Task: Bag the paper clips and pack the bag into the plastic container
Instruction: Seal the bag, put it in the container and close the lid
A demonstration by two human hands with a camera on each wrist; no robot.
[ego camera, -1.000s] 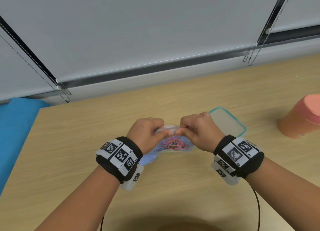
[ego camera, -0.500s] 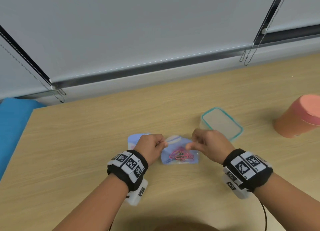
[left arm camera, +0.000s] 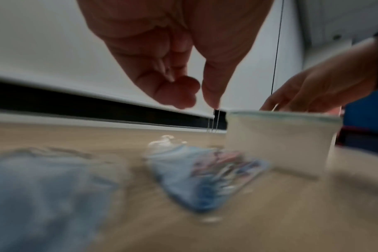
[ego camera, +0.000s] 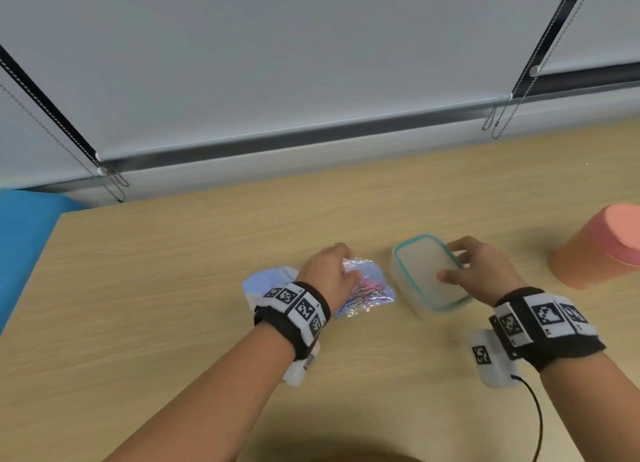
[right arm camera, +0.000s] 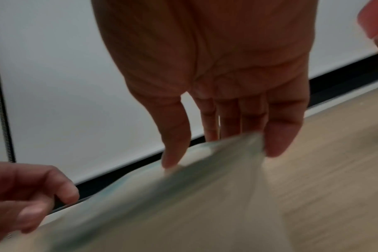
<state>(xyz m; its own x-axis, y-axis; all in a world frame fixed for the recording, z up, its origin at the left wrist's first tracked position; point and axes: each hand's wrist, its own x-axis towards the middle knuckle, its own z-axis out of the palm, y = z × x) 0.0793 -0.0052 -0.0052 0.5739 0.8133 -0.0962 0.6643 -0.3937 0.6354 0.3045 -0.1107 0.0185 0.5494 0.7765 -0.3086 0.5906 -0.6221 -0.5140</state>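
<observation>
A clear zip bag (ego camera: 372, 293) with pink and blue paper clips (ego camera: 367, 290) inside lies flat on the wooden table. My left hand (ego camera: 341, 257) hovers just over the bag's left edge, fingers loosely curled and holding nothing; in the left wrist view the left hand (left arm camera: 192, 95) hangs above the bag (left arm camera: 205, 173). To the right stands the plastic container (ego camera: 429, 274) with a teal-rimmed lid. My right hand (ego camera: 450, 260) grips it, thumb on the near lid edge, fingers on the far side. In the right wrist view the right hand (right arm camera: 222, 145) clasps a corner of the container (right arm camera: 183, 204).
A second pale blue bag (ego camera: 268, 281) lies under my left wrist. A pink and orange cup (ego camera: 599, 250) stands at the far right. A blue surface (ego camera: 24, 246) borders the table's left edge. Blind cords hang by the wall behind.
Both hands let go of the bag's top, and it now lies on the table. My right hand moved right and took hold of the container. The left hand drew back slightly.
</observation>
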